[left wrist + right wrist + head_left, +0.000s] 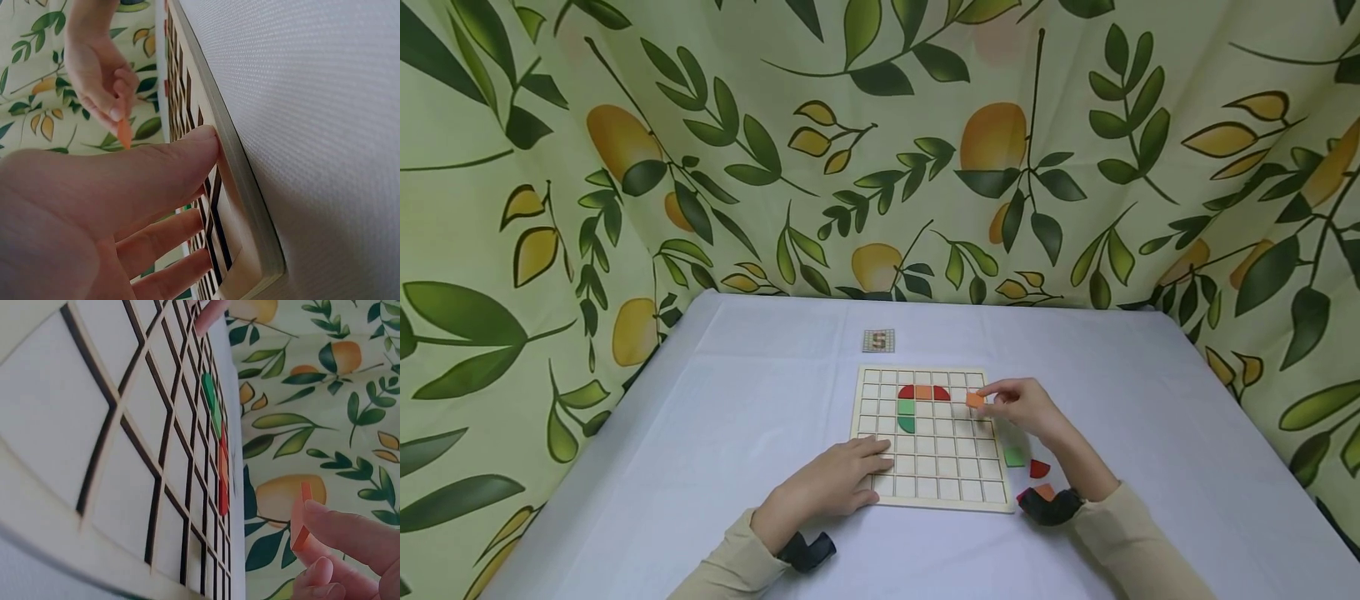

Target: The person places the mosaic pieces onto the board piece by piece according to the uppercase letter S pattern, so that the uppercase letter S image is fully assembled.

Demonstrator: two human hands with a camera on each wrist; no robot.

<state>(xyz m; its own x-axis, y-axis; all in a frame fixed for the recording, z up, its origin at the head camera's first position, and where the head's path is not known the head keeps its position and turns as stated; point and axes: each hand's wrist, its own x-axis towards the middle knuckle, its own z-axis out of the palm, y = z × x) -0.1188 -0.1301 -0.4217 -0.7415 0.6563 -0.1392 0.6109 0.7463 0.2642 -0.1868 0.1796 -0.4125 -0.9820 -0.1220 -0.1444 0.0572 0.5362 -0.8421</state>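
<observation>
Currently, the orange tile (975,400) is above the right side of the board (952,467), apart from it, pinched between the thumb and fingers (350,534) of the right hand (1021,406). The step in hand seems to be placing a tile; the next move probably calls for squaring it to a bare cell and laying it flat. The left hand (829,477) rests on the board's near left edge, fingers extended and grasping nothing, likely steadying it. Five set pieces (924,392) sit in cells: a red-orange-red row, with two greens below its left end. Beyond the board, a small card (878,341) lies on the white surface (737,375). Just right of the board are loose pieces (1014,457), partly hidden by the black wristband (1050,506), which could nudge them; the left hand covers some cells.
</observation>
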